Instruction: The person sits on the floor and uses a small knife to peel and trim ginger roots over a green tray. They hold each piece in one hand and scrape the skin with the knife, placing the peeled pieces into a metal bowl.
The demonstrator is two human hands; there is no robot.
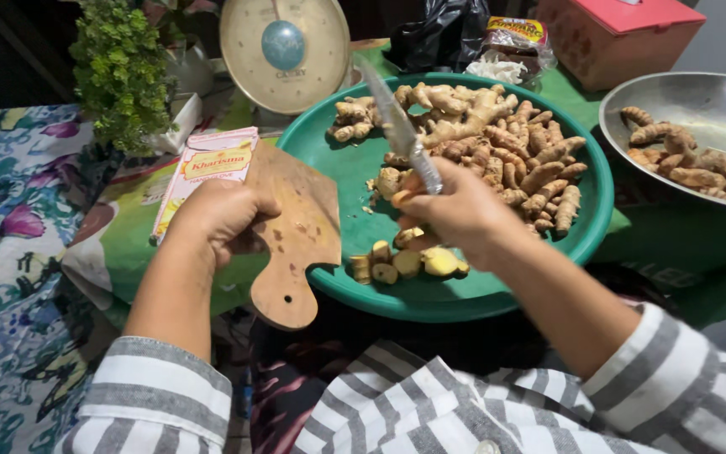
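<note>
My left hand (pixel 216 217) grips a small wooden cutting board (pixel 296 240) by its edge, tilted over the rim of a round green tray (pixel 464 294). My right hand (pixel 455 210) holds a knife (pixel 401 130) with its blade pointing up and away, along with some root pieces under the fingers. Cut root slices (pixel 405 262) lie in the tray just below my right hand. A heap of whole ginger and turmeric roots (pixel 489 143) fills the tray's far half.
A metal bowl (pixel 699 109) with more roots stands at the right. Behind the tray are a round weighing scale (pixel 283 50), a green plant (pixel 119 71), a black bag (pixel 443 34) and a red box (pixel 623 34). A pink carton (pixel 207 164) lies left of the board.
</note>
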